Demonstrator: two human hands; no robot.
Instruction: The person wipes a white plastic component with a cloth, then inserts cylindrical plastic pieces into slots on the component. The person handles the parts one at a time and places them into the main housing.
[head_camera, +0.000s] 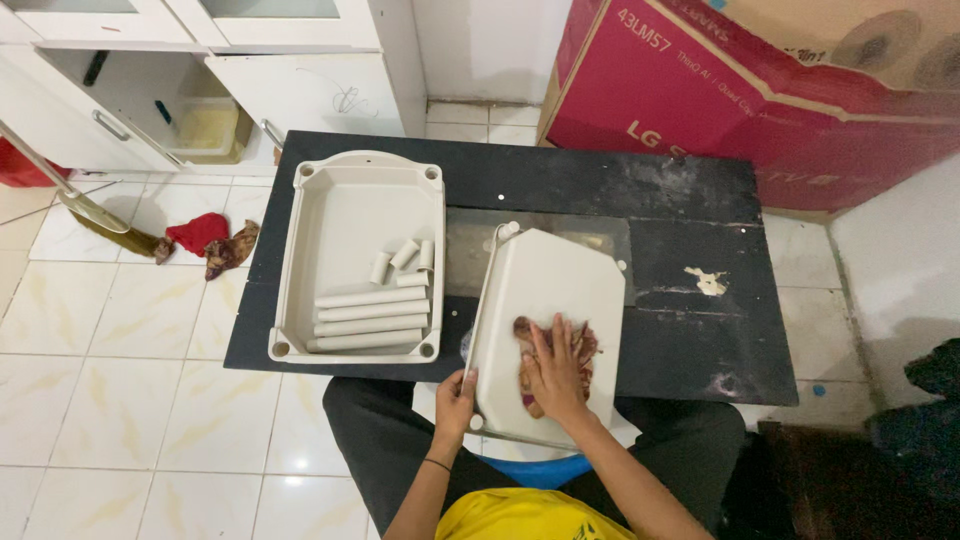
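While the beige plastic lid is tilted against the near edge of the black table, its lower left rim is pinched closed by the left hand; a dark patterned rag is pressed flat on it under the spread right hand. Just to the left, apart, the open tray of pipe pieces is kept; bare tabletop is left to the right.

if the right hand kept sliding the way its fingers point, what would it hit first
The right hand presses a dark red cloth on the overturned beige tray, fingers pointing up the tray's back. Going on, it would likely cross bare tray, then reach its far edge near the black table.
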